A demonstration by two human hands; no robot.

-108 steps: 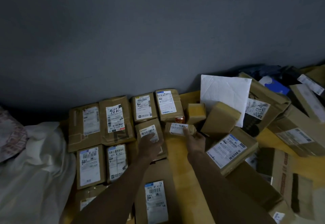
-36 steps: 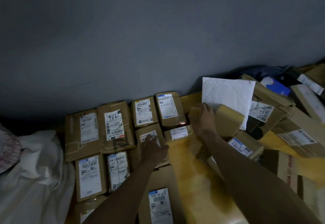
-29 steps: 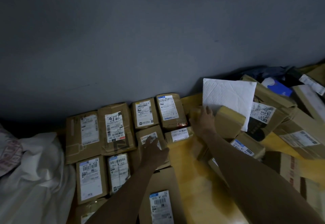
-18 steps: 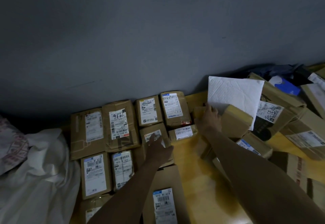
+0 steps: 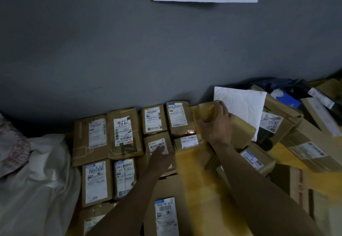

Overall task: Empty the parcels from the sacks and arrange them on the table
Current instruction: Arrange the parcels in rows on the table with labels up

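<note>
The right hand (image 5: 216, 126) has its fingers curled round a small brown box (image 5: 204, 111), far back by the grey wall (image 5: 111, 50). The box is just right of the last parcel in the far row (image 5: 178, 118), so I think its spot is right below it (only a short way down). The left hand (image 5: 162, 157) lies loose on a labelled parcel (image 5: 157, 144), nearer and to the left, gripping nothing. The right hand is much closer. The box is blurry, so I cannot tell its long side.

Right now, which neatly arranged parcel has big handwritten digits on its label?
The back-row parcel, second from the left; the other arranged labels show only print and barcodes.
</note>
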